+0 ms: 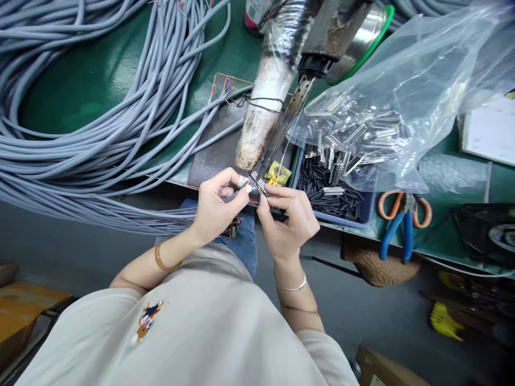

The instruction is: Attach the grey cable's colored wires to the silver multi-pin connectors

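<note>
Between the fingertips of my right hand (287, 217) is a small metal multi-pin connector (258, 183), tilted, at the front edge of the bench. My left hand (221, 201) pinches a thin green wire (243, 185) against the connector's near side. Other fine wires there are too small to tell apart. Just above the connector hangs the tip of a soldering iron (277, 142), beside a white wrapped tube (257, 112) with a browned end. A yellow sponge (278, 174) lies right behind my right fingertips.
Grey cables (120, 145) are heaped across the left. A blue tray (368, 212) of black sleeves and connectors stands right of my hands, under a clear plastic bag (426, 91) of metal connectors. Orange-handled scissors (388, 206) and blue-handled pliers (407, 230) lie at the bench edge. A solder spool (364, 45) stands behind.
</note>
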A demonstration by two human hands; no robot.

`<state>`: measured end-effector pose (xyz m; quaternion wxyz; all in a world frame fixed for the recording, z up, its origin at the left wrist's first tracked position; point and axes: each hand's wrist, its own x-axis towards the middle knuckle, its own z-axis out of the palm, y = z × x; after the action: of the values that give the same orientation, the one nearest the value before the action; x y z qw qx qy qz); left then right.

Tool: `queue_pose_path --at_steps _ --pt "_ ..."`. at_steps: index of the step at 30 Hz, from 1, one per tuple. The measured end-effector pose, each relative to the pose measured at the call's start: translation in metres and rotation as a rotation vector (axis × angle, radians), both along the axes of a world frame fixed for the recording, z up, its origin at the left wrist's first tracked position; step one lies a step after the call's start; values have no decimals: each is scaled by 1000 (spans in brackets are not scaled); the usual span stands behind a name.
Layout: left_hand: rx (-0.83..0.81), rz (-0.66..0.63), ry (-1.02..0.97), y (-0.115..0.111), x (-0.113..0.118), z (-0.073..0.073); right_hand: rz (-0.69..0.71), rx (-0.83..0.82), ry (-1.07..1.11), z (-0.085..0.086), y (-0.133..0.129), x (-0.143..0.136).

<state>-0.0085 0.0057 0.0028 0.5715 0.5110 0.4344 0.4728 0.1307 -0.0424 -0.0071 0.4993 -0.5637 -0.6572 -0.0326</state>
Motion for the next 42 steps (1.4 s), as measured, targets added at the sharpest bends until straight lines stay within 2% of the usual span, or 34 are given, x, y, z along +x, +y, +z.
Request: queue_pose_path --at_steps 10,22,26,30,32,35,37,39,42 --pt "177 61 93 1 1 0 -9 2 -8 8 5 -4" --pt "29 -21 85 -2 -1 -3 -3 42 -163 0 -7 3" --pt "-32 -47 16 -1 -4 1 -2 -14 -48 3 -6 3" --pt "-131 -186 -130 -1 -11 7 19 -224 148 7 -7 4" --pt "-164 -249 -160 -2 -13 8 11 -272 269 8 -12 5" --pt "-183 -286 -133 -5 -16 9 -48 -118 393 14 -23 7" --pt "-172 -298 -86 -7 -16 9 -86 -76 337 20 -29 8" --pt "-153 -319 -44 -10 -17 9 -81 -193 211 27 -31 10" --pt "-108 -340 21 -12 -17 9 23 -382 59 36 -26 9"
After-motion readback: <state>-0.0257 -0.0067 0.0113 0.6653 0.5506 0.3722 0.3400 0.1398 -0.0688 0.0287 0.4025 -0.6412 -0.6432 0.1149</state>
